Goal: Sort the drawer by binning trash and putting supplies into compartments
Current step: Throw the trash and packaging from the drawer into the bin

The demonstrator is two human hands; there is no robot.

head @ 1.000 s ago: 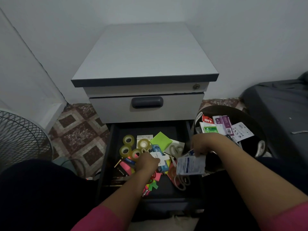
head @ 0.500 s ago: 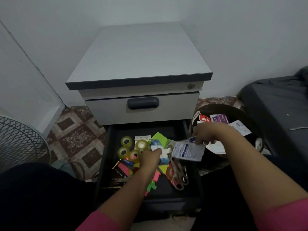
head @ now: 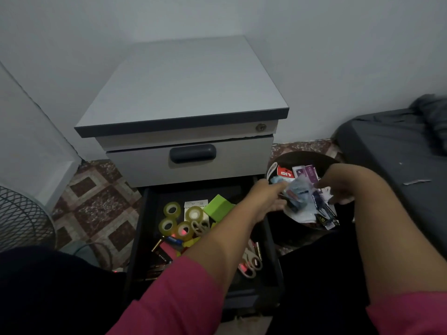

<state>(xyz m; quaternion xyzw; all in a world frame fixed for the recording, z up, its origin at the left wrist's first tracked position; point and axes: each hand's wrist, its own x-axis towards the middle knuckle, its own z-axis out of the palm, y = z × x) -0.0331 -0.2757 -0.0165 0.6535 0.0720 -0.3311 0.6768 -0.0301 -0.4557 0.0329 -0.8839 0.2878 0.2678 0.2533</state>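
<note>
The bottom drawer [head: 141, 228] of the cabinet is pulled open, with several yellow tape rolls [head: 171, 210], a green note pad [head: 219, 207], pink notes [head: 167, 250] and scissors [head: 250, 264] inside. A dark round bin [head: 302, 156] stands to its right, holding wrappers and cards. My left hand [head: 268, 201] reaches across the drawer's right edge to the bin, its fingers on a blurred blue-and-white wrapper [head: 298, 191]. Over the bin, my right hand [head: 341, 184] has curled fingers next to that wrapper. Blur hides whether it grips anything.
The grey cabinet [head: 183, 93] has a shut upper drawer with a dark handle [head: 192, 153]. A wire fan guard [head: 21, 218] is at the left, and a dark mattress [head: 396, 151] at the right. Patterned floor tiles [head: 96, 201] lie around.
My left hand has left the drawer's middle and moved right to the bin, carrying a wrapper. My right hand moved its white packet from above the drawer's edge to over the bin.
</note>
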